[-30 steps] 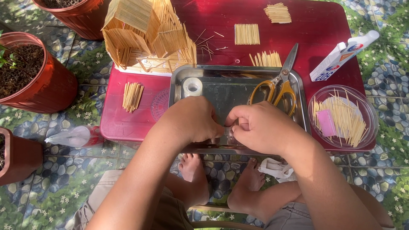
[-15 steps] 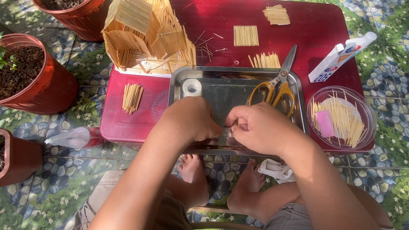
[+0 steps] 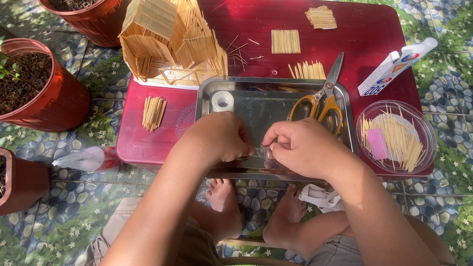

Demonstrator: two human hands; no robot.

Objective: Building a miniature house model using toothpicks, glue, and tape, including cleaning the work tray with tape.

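Observation:
My left hand and my right hand meet over the front part of a metal tray. Their fingertips pinch a small clear strip between them, which looks like tape; most of it is hidden by the fingers. In the tray's far left corner lies a small roll of clear tape. Yellow-handled scissors rest on the tray's far right side. The tray sits on a low red table.
A toothpick house stands at the table's back left, with flat toothpick panels and loose bundles around it. A clear bowl of toothpicks and a white glue box are at right. Red plant pots stand left; my bare feet are under the table.

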